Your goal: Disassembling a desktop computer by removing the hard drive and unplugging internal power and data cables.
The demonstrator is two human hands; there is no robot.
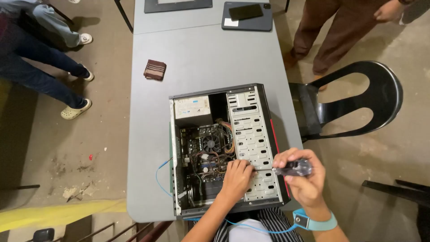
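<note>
An open desktop computer case (224,148) lies on its side at the near edge of the grey table (201,54). The right hand (304,177) grips a clear-handled screwdriver (291,168), fingers curled around its handle. The left hand (236,178) rests inside the case on the drive cage (251,134), fingertips pinched at the screwdriver's tip. A folded brown cloth (155,70) lies toward the left edge.
</note>
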